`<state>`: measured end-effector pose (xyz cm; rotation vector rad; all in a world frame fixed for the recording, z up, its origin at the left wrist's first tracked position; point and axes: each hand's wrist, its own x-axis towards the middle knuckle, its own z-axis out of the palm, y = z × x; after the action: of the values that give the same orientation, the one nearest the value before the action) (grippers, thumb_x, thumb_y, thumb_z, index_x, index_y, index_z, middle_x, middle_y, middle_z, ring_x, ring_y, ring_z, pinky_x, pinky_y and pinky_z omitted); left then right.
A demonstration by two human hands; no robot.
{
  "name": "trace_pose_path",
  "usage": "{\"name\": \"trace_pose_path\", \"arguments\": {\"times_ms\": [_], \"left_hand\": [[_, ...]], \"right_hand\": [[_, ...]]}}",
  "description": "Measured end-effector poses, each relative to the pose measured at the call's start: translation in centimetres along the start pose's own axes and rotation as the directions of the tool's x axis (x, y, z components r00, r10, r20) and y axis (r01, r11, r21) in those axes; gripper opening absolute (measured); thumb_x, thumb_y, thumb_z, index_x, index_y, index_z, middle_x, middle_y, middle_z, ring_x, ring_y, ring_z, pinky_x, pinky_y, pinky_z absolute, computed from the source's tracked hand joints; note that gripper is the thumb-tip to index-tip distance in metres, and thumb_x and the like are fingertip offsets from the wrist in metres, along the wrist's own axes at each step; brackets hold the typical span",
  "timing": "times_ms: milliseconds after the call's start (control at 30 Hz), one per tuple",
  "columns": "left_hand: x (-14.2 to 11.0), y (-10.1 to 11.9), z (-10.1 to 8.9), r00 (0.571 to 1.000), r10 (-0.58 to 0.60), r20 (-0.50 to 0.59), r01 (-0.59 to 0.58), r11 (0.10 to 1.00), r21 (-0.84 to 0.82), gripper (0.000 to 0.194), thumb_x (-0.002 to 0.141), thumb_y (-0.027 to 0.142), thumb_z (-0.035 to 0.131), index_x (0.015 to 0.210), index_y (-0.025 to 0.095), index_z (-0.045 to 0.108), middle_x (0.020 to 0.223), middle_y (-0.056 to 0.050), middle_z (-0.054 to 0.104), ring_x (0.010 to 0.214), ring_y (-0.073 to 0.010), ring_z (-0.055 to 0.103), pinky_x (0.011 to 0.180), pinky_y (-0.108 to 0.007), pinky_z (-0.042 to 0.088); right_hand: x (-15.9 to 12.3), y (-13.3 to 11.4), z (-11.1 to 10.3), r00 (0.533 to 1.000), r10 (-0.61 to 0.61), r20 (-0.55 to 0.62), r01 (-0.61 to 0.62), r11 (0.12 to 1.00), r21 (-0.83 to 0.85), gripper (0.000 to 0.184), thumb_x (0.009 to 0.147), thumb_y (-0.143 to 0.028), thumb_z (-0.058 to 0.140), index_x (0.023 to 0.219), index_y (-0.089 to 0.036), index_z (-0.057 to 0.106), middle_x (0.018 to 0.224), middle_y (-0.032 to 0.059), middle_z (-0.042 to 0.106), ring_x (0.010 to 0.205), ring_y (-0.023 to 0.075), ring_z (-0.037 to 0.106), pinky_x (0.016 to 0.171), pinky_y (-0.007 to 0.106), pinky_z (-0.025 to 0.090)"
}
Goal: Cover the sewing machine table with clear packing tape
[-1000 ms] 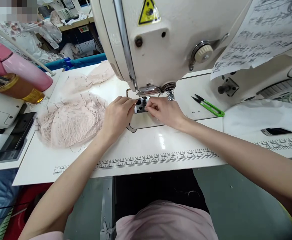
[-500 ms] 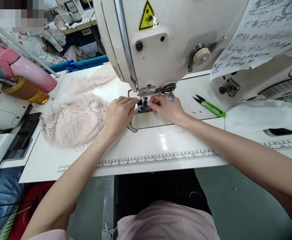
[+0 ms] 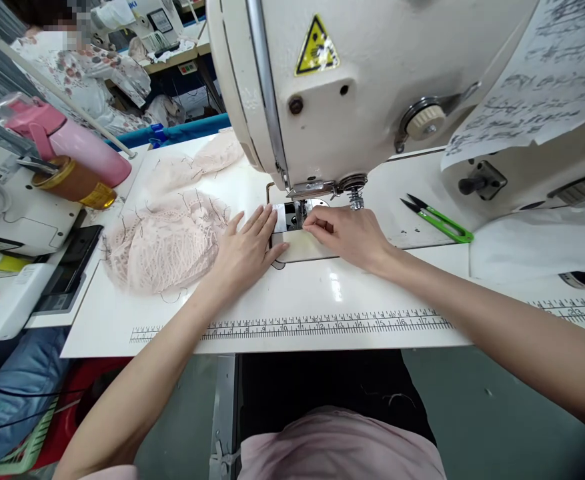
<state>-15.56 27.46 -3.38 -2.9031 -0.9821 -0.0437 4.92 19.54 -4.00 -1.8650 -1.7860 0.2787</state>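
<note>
Fingers spread, my left hand (image 3: 247, 250) lies flat at the left edge of the machine bed, beside the open bobbin area (image 3: 292, 219) under the needle. My right hand (image 3: 349, 233) is just right of the presser foot (image 3: 302, 210), thumb and forefinger pinched together. Whatever is between those fingertips is too small to make out. Above both hands is the head of a white sewing machine (image 3: 372, 87). A pale pink lace piece (image 3: 172, 240) with dark loose threads lies left of my left hand.
Green thread snips (image 3: 439, 220) lie on the bed at right, beside white cloth (image 3: 537, 243). A pink bottle (image 3: 87, 147) and a brown cup (image 3: 72, 180) stand at left. A printed ruler (image 3: 322, 327) runs along the table's front edge. A person (image 3: 79, 80) sits beyond.
My left hand has drawn back from the needle area and opened flat. The right hand, still pinched, has come slightly away from the presser foot toward me. The camera view has shifted a little.
</note>
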Motion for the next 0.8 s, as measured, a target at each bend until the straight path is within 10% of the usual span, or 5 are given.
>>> {"name": "trace_pose_path", "arguments": {"times_ms": [467,800], "left_hand": [[0.6,1.4,0.1,0.998,0.012,0.066,-0.003,0.991,-0.132,0.072,0.103,0.050,0.027,0.157,0.003,0.024,0.164,-0.014,0.021,0.155,-0.0235,0.017,0.130,-0.038,0.019],[0.0,3.1,0.9,0.950,0.006,-0.312,-0.040,0.994,-0.102,0.052,0.103,0.039,0.035,0.141,0.008,0.054,0.145,-0.014,0.056,0.137,-0.0276,0.052,0.115,-0.051,0.043]], "right_hand": [[0.4,0.0,0.5,0.992,0.128,-0.004,-0.125,0.970,0.207,0.012,0.089,-0.031,0.063,0.083,-0.023,0.070,0.068,-0.0040,0.069,0.062,0.0137,0.059,0.063,0.027,0.038],[-0.4,-0.1,0.3,0.997,0.057,-0.046,-0.044,0.968,0.245,0.018,0.091,-0.035,0.055,0.085,-0.023,0.068,0.067,-0.0023,0.069,0.060,0.0158,0.060,0.063,0.028,0.044]]}}
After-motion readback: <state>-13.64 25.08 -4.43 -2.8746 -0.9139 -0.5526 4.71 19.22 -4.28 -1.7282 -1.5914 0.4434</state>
